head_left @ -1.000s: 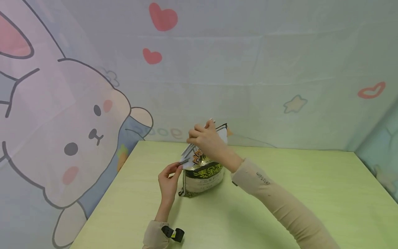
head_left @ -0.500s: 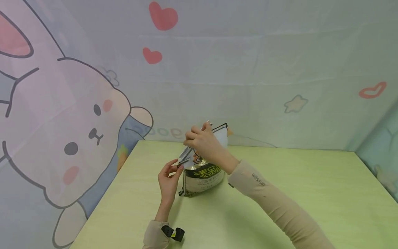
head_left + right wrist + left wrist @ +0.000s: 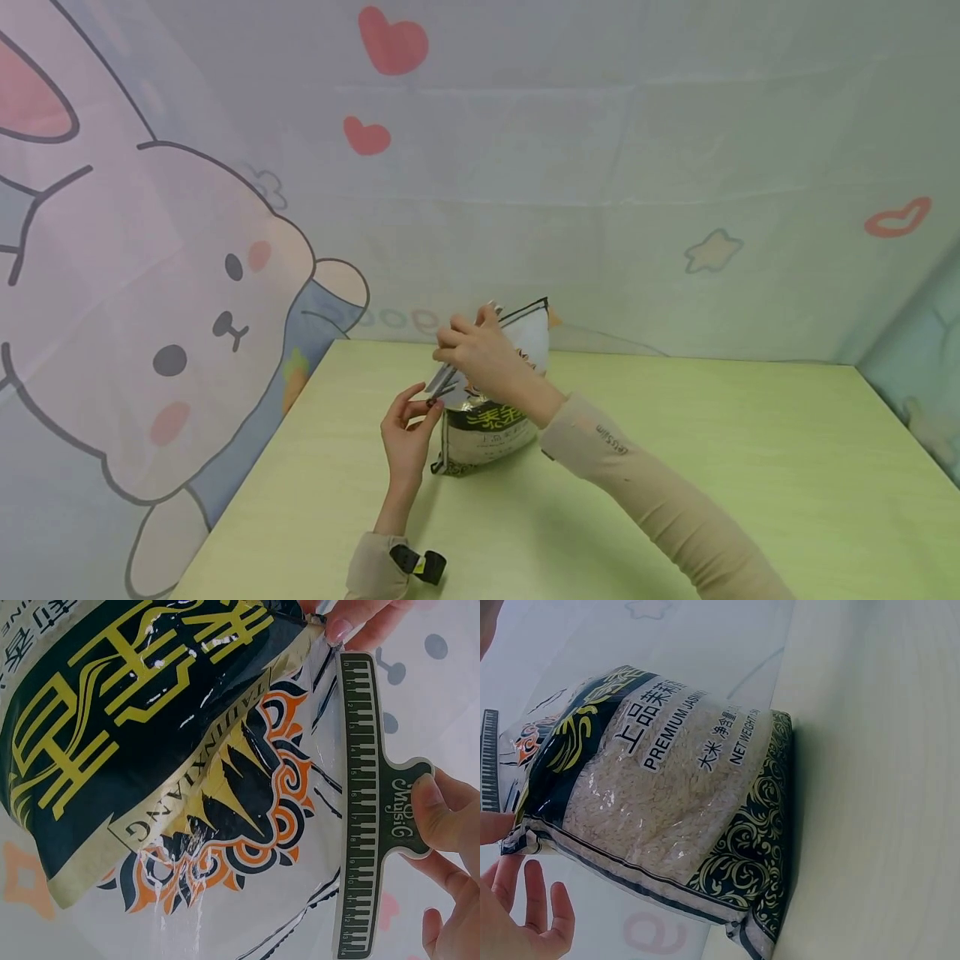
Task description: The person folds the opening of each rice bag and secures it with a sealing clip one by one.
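Note:
A clear-windowed bag of rice (image 3: pixel 487 437) stands upright on the table, its white grains showing in the left wrist view. My left hand (image 3: pixel 407 429) pinches the left corner of the bag's top between thumb and fingers. Along that top edge lies a long dark clip (image 3: pixel 358 810) printed with piano keys, ruler numbers and the word Music. Thumb and fingers of my right hand (image 3: pixel 454 840) pinch the clip's handle. One end of the clip is close to my left fingertips. Whether its jaws have the bag's edge between them cannot be told.
The pale green table (image 3: pixel 712 467) stretches to both sides of the bag. Behind it hangs a cloth backdrop (image 3: pixel 600 167) with a rabbit, hearts and a star. A black strap (image 3: pixel 420 564) is on my left sleeve.
My right hand has moved left and slightly down with the clip, along the bag's top towards my left hand. The left hand has stayed at the corner.

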The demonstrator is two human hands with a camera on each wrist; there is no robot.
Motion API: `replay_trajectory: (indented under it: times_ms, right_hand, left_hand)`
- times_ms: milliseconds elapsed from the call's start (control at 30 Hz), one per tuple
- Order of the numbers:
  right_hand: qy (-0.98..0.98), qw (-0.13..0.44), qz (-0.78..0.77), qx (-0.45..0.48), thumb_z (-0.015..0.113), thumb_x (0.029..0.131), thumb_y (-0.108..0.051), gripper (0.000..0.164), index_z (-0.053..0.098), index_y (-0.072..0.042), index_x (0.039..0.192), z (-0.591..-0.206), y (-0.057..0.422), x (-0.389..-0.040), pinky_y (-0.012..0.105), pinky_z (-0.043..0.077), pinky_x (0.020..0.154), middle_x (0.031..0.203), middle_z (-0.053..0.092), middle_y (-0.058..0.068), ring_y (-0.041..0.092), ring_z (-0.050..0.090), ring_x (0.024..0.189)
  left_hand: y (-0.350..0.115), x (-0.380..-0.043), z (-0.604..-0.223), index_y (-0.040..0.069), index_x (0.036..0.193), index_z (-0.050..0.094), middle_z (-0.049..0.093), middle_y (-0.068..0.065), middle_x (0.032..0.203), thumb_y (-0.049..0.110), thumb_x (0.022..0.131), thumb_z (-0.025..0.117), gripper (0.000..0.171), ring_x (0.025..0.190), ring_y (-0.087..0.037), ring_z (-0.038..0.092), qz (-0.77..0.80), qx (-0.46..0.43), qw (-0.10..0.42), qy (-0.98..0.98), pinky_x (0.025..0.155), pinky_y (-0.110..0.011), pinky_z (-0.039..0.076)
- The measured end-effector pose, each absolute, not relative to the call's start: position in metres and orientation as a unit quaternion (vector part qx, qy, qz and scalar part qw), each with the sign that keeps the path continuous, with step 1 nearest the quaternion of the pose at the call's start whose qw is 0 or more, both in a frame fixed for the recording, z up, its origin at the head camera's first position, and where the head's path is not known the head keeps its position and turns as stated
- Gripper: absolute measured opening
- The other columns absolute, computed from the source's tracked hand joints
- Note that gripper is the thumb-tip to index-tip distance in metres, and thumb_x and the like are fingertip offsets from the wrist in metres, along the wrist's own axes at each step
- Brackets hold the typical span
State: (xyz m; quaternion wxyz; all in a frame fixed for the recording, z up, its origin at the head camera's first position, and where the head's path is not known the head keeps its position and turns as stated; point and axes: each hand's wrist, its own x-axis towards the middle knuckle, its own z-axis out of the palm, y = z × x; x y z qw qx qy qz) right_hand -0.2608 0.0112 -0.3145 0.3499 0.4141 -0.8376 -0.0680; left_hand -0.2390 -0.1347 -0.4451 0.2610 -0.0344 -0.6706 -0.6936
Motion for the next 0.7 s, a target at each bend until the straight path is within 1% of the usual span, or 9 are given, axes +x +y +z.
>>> replay_trajectory:
  times_ms: [100,133,233,300,400,533,633,700]
  right_hand:
    - [-0.840,0.343,-0.069,0.415,0.077,0.068,-0.016,0.032,0.069,-0.024,0.097,-0.3153,0.0097,-0.2600,0.036,0.023,0.072,0.090,0.055,-0.010,0.011,0.039,0.079]
    - [-0.841,0.342,-0.067,0.415,0.076,0.069,-0.016,0.031,0.069,-0.024,0.097,-0.3156,0.0092,-0.2598,0.036,0.022,0.072,0.089,0.055,-0.010,0.011,0.039,0.079]
    - [-0.840,0.344,-0.061,0.416,0.070,0.075,-0.014,0.024,0.069,-0.025,0.097,-0.3169,0.0074,-0.2601,0.036,0.021,0.071,0.088,0.055,-0.010,0.011,0.038,0.078]
    - [-0.839,0.346,-0.060,0.416,0.066,0.079,-0.013,0.021,0.069,-0.025,0.096,-0.3178,0.0065,-0.2603,0.036,0.021,0.071,0.088,0.056,-0.010,0.011,0.038,0.077]
    - [-0.839,0.346,-0.062,0.414,0.061,0.082,-0.014,0.020,0.070,-0.026,0.097,-0.3188,0.0051,-0.2604,0.036,0.021,0.072,0.088,0.056,-0.011,0.010,0.039,0.077]
    - [-0.844,0.336,-0.062,0.414,0.058,0.084,-0.016,0.021,0.069,-0.026,0.098,-0.3192,0.0040,-0.2597,0.036,0.021,0.073,0.089,0.056,-0.011,0.010,0.040,0.079]
    - [-0.846,0.331,-0.066,0.413,0.057,0.084,-0.017,0.021,0.069,-0.026,0.098,-0.3192,0.0035,-0.2589,0.037,0.021,0.074,0.090,0.056,-0.011,0.010,0.040,0.079]
    - [-0.847,0.330,-0.073,0.411,0.058,0.083,-0.017,0.021,0.069,-0.027,0.098,-0.3193,0.0029,-0.2582,0.037,0.022,0.074,0.091,0.056,-0.011,0.009,0.041,0.080]
  left_hand:
    - [-0.1345,-0.2398,-0.4457,0.000,0.108,0.060,0.062,0.018,0.068,0.006,0.076,0.068,0.034,0.066,0.001,0.057,-0.695,-0.030,0.259,-0.670,0.057,-0.017,0.045]
    - [-0.1345,-0.2401,-0.4458,0.000,0.108,0.060,0.062,0.018,0.068,0.006,0.076,0.068,0.034,0.066,0.001,0.057,-0.697,-0.029,0.258,-0.668,0.057,-0.016,0.046]
    - [-0.1342,-0.2404,-0.4461,-0.001,0.108,0.059,0.063,0.014,0.068,0.005,0.076,0.068,0.034,0.066,-0.001,0.057,-0.707,-0.028,0.253,-0.660,0.057,-0.016,0.046]
    - [-0.1340,-0.2404,-0.4462,-0.003,0.109,0.058,0.063,0.012,0.069,0.004,0.076,0.068,0.036,0.065,-0.002,0.056,-0.713,-0.027,0.250,-0.655,0.056,-0.016,0.047]
    - [-0.1338,-0.2405,-0.4462,-0.005,0.110,0.056,0.062,0.012,0.069,0.003,0.075,0.069,0.038,0.064,-0.002,0.055,-0.720,-0.025,0.247,-0.648,0.055,-0.015,0.047]
    - [-0.1340,-0.2411,-0.4471,-0.001,0.110,0.056,0.060,0.015,0.071,0.001,0.074,0.069,0.038,0.065,-0.003,0.054,-0.724,-0.026,0.244,-0.645,0.055,-0.015,0.047]
    - [-0.1347,-0.2417,-0.4483,0.004,0.109,0.058,0.060,0.014,0.072,0.001,0.073,0.070,0.038,0.066,-0.003,0.054,-0.728,-0.025,0.235,-0.643,0.055,-0.015,0.046]
    - [-0.1355,-0.2418,-0.4484,0.005,0.110,0.057,0.061,0.014,0.073,0.001,0.073,0.070,0.039,0.066,-0.003,0.054,-0.729,-0.024,0.227,-0.645,0.056,-0.015,0.046]
